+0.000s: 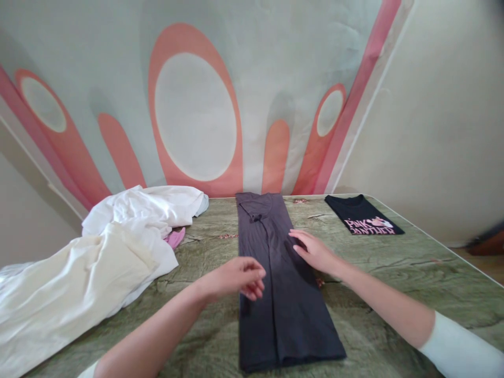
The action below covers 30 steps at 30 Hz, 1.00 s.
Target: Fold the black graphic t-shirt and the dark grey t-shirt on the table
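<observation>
A dark grey shirt (291, 315) lies lengthwise in front of me, its sides folded inward into a long strip. Its neckline points to the far edge, and a fold line runs down the middle. Over the left part of the shirt hangs my left hand (246, 278), fingers loosely curled, thumb apart, nothing in it. My right hand (309, 249) is at the shirt's right edge, fingers stretched out and holding nothing; whether the fingertips touch the cloth I cannot tell.
On the left of the wood-patterned table (205, 336) lies a loose heap of white clothes (134, 210) with cream cloth (94, 278) and a bit of pink cloth (175, 238). A folded black T-shirt (350, 207) with pink print lies at the far right. Behind stands a patterned wall (255, 68).
</observation>
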{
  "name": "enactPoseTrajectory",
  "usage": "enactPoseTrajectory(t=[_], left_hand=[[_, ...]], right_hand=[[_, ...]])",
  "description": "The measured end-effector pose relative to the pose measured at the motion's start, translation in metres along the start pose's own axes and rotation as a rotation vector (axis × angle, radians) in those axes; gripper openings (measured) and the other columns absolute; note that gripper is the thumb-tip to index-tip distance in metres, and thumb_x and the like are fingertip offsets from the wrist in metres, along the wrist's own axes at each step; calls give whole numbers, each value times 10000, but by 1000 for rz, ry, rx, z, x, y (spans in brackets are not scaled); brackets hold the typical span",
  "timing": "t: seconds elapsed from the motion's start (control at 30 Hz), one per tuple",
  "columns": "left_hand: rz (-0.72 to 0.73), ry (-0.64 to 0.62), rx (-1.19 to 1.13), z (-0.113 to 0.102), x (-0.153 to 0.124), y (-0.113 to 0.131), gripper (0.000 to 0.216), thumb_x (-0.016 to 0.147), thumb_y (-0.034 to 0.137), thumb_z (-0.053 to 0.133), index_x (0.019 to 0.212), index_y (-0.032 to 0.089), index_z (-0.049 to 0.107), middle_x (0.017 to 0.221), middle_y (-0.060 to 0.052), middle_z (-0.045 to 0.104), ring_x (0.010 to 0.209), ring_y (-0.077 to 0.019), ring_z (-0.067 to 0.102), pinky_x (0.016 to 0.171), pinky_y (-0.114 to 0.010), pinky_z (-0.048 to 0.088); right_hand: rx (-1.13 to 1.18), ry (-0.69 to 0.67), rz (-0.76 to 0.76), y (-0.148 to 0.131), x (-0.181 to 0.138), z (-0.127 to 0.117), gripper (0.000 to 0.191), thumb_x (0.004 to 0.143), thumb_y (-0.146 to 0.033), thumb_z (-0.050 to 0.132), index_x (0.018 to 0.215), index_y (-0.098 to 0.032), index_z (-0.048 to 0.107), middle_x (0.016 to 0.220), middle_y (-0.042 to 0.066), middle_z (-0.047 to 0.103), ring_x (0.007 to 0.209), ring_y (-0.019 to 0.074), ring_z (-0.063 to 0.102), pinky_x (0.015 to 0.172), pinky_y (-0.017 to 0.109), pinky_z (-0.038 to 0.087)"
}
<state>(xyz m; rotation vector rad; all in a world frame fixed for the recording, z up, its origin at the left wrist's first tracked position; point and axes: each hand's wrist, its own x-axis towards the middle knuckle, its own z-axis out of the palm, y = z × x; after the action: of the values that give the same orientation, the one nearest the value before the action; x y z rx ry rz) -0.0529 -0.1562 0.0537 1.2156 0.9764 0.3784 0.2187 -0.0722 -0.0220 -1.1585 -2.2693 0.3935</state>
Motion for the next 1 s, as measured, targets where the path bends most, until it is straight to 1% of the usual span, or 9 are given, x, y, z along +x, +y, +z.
enactPoseTrajectory(t=[0.1, 0.27, 0.37, 0.47, 0.6, 0.73, 0.8, 0.9, 1.0], left_hand=[[134, 338, 1, -16, 52, 3, 364, 731, 298, 659, 998, 125, 483, 893, -61, 563, 761, -132, 605, 714, -286, 500], [192, 637, 154, -31, 128, 10, 469, 777, 220, 616, 1172, 128, 381, 971, -95, 549, 700, -97, 599, 662, -247, 510], [188, 689, 235, -40, 156, 15, 566, 753, 207, 631, 1235, 161, 338, 978, -81, 549, 631, -83, 584, 603, -231, 502], [193, 711, 345, -47, 165, 17, 644, 662, 147, 687, 1227, 194, 380, 911, -38, 572, 614, -93, 580, 604, -228, 490], [214, 749, 477, -49, 158, 13, 654, 615, 74, 683, 1197, 212, 417, 844, -2, 601, 724, -115, 601, 680, -207, 467], [160, 739, 526, -47, 152, 7, 459, 757, 200, 597, 1169, 156, 398, 729, -2, 623, 593, -102, 610, 578, -196, 460], [126, 731, 547, -48, 155, 7, 453, 781, 299, 584, 1160, 142, 391, 670, 0, 625, 528, -112, 604, 534, -205, 451], [97, 752, 597, -53, 163, 11, 548, 718, 404, 646, 1141, 152, 406, 673, -17, 640, 572, -149, 624, 568, -231, 451], [78, 804, 643, -57, 172, 20, 598, 666, 419, 688, 1131, 161, 414, 795, -59, 658, 702, -182, 642, 643, -251, 448]], right_hand=[[-44, -40, 19, -20, -30, -5, 362, 857, -314, 419, 1184, -189, 515, 1302, 99, 453, 1212, 207, 393, 1019, 408, 325], [-157, -236, -66, -52, -59, -18, 487, 866, -442, 415, 1294, -211, 428, 1420, 66, 302, 1328, 241, 157, 1073, 459, 191], [-187, -355, -74, -63, -69, -23, 552, 887, -458, 357, 1381, -227, 273, 1458, 47, 207, 1341, 231, 102, 1083, 468, 144], [-198, -411, -59, -65, -76, -25, 578, 890, -470, 340, 1402, -249, 190, 1476, 29, 128, 1345, 229, 63, 1088, 466, 114], [-213, -438, -37, -69, -87, -27, 614, 871, -503, 361, 1403, -259, 177, 1480, 29, 89, 1346, 244, 39, 1086, 479, 99], [-219, -436, -19, -78, -91, -37, 638, 850, -535, 386, 1394, -239, 232, 1476, 55, 118, 1344, 262, 42, 1083, 486, 114], [-205, -435, -37, -80, -84, -41, 615, 849, -542, 382, 1372, -227, 303, 1459, 60, 198, 1343, 256, 64, 1087, 474, 121], [-176, -387, -47, -79, -60, -40, 563, 880, -502, 337, 1343, -182, 365, 1417, 74, 310, 1337, 226, 127, 1095, 430, 151], [-158, -318, -37, -74, -33, -26, 583, 898, -454, 318, 1365, -105, 305, 1425, 113, 280, 1329, 207, 165, 1093, 385, 192]])
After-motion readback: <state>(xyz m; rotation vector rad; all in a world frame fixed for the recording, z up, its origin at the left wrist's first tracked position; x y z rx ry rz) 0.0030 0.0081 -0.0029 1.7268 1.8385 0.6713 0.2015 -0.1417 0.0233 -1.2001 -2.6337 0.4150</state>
